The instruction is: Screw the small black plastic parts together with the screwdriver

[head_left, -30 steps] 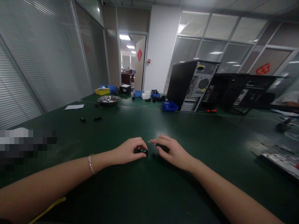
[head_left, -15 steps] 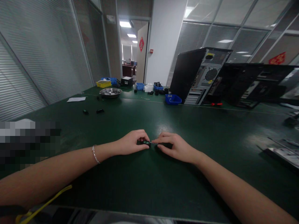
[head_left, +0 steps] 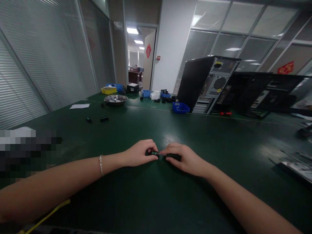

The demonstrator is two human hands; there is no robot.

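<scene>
Between thumb and fingers, my left hand (head_left: 140, 153) pinches a small black part with a green circuit board (head_left: 154, 153). My right hand (head_left: 187, 160) is closed around the dark handle of a thin screwdriver (head_left: 174, 157). The screwdriver's slim metal shaft points left, and its tip meets or nearly meets the right end of the black part; contact is too small to make out. Both hands are low over the green tabletop (head_left: 136, 198). Farther left on it lie two similar small black pieces, one (head_left: 88, 120) beside the other (head_left: 104, 119).
A metal bowl (head_left: 116, 99), a white paper (head_left: 79, 106) and a yellow bin (head_left: 109, 90) stand at the back left. A blue bin (head_left: 180, 108) sits beside a tilted computer tower (head_left: 207, 84). Metal parts (head_left: 296, 170) lie at the right edge.
The camera view has tilted slightly, so the scene sits lower. Both hands keep their holds, and more of the screwdriver handle shows in my right hand.
</scene>
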